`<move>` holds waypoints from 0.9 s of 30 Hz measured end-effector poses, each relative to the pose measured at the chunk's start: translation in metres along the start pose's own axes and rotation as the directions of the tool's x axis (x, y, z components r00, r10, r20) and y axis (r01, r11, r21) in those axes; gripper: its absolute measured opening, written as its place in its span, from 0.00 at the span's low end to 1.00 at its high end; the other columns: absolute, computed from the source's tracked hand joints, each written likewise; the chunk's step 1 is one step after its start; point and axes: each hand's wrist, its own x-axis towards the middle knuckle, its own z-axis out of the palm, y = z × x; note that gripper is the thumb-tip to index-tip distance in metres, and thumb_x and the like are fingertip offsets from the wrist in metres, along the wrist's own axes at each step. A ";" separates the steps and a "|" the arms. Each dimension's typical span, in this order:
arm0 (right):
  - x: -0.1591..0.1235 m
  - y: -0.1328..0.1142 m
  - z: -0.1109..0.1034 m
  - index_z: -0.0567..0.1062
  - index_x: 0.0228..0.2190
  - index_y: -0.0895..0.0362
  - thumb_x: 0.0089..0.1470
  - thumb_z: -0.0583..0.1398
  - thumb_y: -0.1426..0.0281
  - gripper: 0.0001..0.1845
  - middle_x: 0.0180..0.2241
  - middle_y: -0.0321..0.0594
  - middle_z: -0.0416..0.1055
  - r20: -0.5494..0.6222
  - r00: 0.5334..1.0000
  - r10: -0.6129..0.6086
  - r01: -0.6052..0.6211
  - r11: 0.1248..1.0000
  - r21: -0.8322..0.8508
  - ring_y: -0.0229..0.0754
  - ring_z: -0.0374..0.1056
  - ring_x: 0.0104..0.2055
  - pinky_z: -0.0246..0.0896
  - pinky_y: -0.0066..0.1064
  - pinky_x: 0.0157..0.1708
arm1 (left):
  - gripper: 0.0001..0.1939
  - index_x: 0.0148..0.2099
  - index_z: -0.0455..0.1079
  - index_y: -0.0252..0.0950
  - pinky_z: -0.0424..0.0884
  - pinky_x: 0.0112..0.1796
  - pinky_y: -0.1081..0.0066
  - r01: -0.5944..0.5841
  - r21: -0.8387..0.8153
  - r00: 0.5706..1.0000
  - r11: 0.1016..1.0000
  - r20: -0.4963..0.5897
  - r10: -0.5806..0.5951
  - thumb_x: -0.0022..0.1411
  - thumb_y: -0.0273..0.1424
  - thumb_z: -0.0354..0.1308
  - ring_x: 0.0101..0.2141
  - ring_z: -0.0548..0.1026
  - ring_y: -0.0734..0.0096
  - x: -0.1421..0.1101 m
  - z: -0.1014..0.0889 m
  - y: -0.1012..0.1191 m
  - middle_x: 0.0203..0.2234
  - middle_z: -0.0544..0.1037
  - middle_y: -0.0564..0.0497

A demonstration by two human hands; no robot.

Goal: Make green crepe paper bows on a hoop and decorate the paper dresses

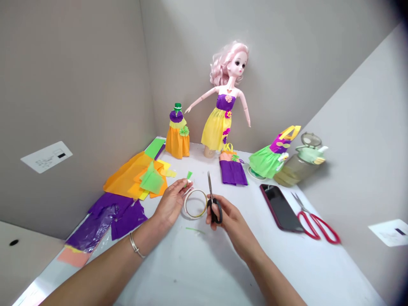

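My left hand (171,199) is closed, pinching a small green paper piece (189,175) between thumb and fingertips. A roll of tape (185,205) hangs or stands just right of those fingers; whether they also hold it I cannot tell. My right hand (228,216) grips black-handled scissors (214,209), their blades pointing up and away and looking closed. Below the tape roll, a thin green strip (195,230) lies on the white table (191,263).
Orange, green and purple paper sheets (123,176) lie at left. A doll (218,123) in a paper dress stands behind, beside small paper dresses (177,140). Rightward are a phone (278,206), red-handled scissors (314,221) and a bottle (291,168).
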 end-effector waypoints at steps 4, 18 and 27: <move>0.009 0.017 -0.029 0.69 0.48 0.55 0.57 0.55 0.64 0.17 0.40 0.45 0.68 -0.228 0.952 -0.202 0.015 0.779 -0.627 0.43 0.67 0.35 0.64 0.34 0.32 | 0.08 0.33 0.72 0.34 0.66 0.44 0.73 -0.042 0.076 0.998 0.996 0.044 0.039 0.51 0.31 0.67 0.36 0.72 0.74 -0.008 0.004 0.003 0.30 0.74 0.53; -0.006 -0.018 -0.010 0.75 0.31 0.55 0.53 0.63 0.64 0.07 0.34 0.37 0.72 -0.118 0.947 -0.299 0.244 0.908 -0.340 0.43 0.68 0.40 0.60 0.34 0.44 | 0.06 0.33 0.70 0.39 0.52 0.60 0.55 -0.296 0.611 0.920 0.734 0.390 0.046 0.60 0.35 0.59 0.62 0.58 0.58 -0.042 0.020 -0.004 0.50 0.73 0.47; -0.005 -0.012 -0.013 0.75 0.30 0.54 0.55 0.61 0.69 0.03 0.33 0.36 0.71 -0.148 0.896 -0.418 0.319 0.840 -0.439 0.41 0.67 0.37 0.58 0.33 0.41 | 0.05 0.33 0.71 0.40 0.59 0.58 0.51 -0.327 0.647 0.888 0.688 0.460 -0.010 0.62 0.34 0.57 0.62 0.59 0.56 -0.041 0.019 0.000 0.54 0.72 0.46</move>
